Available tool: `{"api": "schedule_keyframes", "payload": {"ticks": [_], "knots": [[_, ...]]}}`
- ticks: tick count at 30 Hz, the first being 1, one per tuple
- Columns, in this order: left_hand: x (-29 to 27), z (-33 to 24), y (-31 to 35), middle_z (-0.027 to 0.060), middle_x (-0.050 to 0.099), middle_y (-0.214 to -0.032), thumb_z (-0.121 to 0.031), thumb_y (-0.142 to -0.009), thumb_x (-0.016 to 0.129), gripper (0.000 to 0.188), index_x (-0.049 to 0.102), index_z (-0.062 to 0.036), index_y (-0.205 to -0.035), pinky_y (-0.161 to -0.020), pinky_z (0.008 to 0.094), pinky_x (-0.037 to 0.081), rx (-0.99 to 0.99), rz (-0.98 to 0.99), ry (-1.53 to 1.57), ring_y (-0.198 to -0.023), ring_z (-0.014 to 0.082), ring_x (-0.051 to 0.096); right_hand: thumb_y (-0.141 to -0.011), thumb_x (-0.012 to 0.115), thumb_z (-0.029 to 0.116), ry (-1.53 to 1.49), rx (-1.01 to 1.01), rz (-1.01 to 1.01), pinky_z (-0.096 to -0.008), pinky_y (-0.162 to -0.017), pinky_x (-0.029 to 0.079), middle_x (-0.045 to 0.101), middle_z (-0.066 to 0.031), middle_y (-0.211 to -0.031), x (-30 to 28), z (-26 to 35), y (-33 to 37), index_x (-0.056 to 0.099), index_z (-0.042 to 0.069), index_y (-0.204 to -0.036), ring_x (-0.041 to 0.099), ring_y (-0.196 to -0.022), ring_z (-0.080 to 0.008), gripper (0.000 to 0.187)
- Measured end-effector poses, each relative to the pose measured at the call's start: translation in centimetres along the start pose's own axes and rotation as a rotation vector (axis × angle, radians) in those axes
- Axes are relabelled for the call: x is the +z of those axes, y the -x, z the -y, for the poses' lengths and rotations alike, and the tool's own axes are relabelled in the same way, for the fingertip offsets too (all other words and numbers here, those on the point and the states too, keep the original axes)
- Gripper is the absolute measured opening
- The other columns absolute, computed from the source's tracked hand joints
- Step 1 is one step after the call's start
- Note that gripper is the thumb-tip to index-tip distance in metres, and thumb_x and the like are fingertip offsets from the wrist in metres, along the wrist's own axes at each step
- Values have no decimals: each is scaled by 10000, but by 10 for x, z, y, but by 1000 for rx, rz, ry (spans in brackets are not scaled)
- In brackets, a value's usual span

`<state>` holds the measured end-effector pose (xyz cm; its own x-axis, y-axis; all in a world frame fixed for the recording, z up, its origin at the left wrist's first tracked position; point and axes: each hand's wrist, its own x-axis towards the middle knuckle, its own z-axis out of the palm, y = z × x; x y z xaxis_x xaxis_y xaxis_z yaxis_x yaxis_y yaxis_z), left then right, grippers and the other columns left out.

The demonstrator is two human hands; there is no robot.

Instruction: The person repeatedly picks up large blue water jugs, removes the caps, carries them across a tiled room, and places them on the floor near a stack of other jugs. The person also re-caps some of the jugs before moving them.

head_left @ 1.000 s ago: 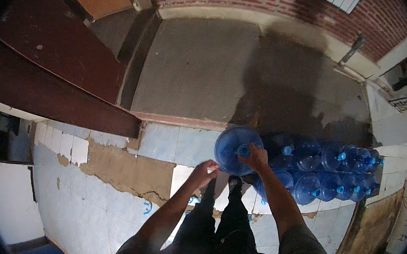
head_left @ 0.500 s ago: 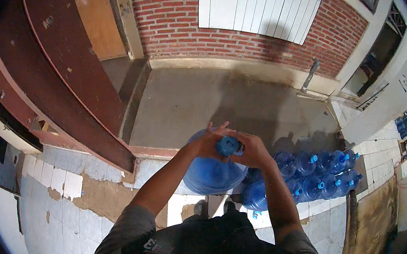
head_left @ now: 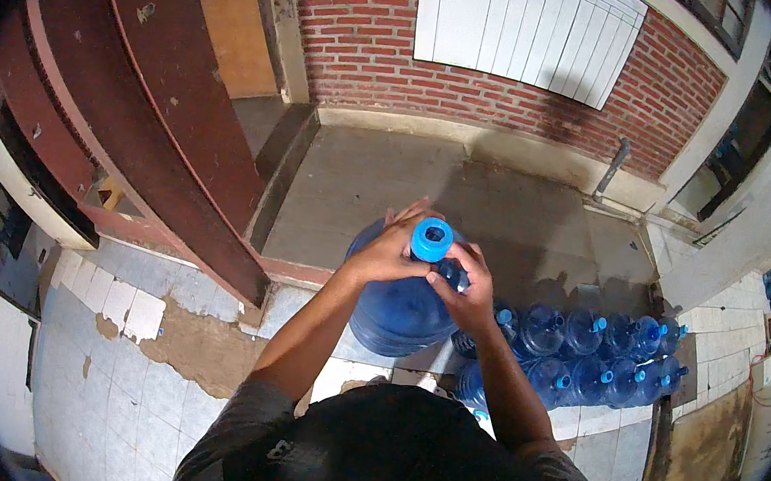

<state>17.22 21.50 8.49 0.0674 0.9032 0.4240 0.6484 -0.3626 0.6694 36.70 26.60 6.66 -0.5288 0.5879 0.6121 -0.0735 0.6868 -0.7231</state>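
A large blue water jug (head_left: pixel 398 322) stands in front of me, its neck toward me. On the neck sits a light blue ring-like cap (head_left: pixel 433 239) with a dark centre. My left hand (head_left: pixel 394 253) is wrapped around the neck's left side just below the cap, some fingertips reaching past the far side. From the right, my right hand (head_left: pixel 467 291) curls its thumb and fingers about the neck. Both forearms are stretched forward. The hands hide part of the neck and shoulder of the jug.
Several blue water jugs with light blue caps (head_left: pixel 592 375) stand in rows on the right. A raised concrete ledge (head_left: pixel 372 187) runs behind, below a brick wall (head_left: pixel 360 36) with a white ruled board (head_left: pixel 530 30). A dark red beam (head_left: pixel 165 189) rises at left, beside broken floor tiles (head_left: pixel 196 347).
The cap stands higher between my hands and is brightly lit. My hands have shifted from around the cap to the neck below it. The whole view has swung a little left.
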Motion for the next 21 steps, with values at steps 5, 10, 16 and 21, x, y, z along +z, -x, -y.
{"api": "schedule_keyframes", "payload": {"ticks": [5, 10, 16, 21], "knots": [[1, -14, -13, 153, 591, -1164, -272, -633, 816, 637, 537, -51, -1161, -1060, 477, 292, -63, -22, -55, -1199, 370, 482, -723, 697, 22, -12, -71, -181, -341, -902, 420, 556, -119, -1033, 1, 19, 0, 579, -14, -1187, 551, -984, -259, 480], [16, -55, -16, 93, 630, -940, -192, -662, 803, 515, 531, -47, -1074, -898, 373, 442, -5, -346, 58, -953, 266, 621, -709, 639, 8, 72, -98, -150, -354, -896, 422, 542, -145, -1081, -14, 22, -9, 544, -19, -1246, 545, -1009, -288, 546], [30, -55, -22, 30, 640, -946, -100, -654, 785, 421, 553, -61, -1003, -785, 280, 487, -87, -402, 425, -858, 121, 607, -701, 634, 39, 299, -53, -41, -398, -953, 349, 484, -167, -1237, -17, 38, 4, 429, 16, -1382, 487, -1149, -322, 712], [-12, -29, -30, 112, 669, -996, -116, -581, 744, 418, 588, -68, -966, -860, 354, 471, -21, -60, 838, -965, 226, 626, -797, 650, 184, 480, -85, 256, -528, -953, 276, 532, -139, -1235, -41, 54, -1, 497, 81, -1308, 472, -1179, -312, 543]]}}
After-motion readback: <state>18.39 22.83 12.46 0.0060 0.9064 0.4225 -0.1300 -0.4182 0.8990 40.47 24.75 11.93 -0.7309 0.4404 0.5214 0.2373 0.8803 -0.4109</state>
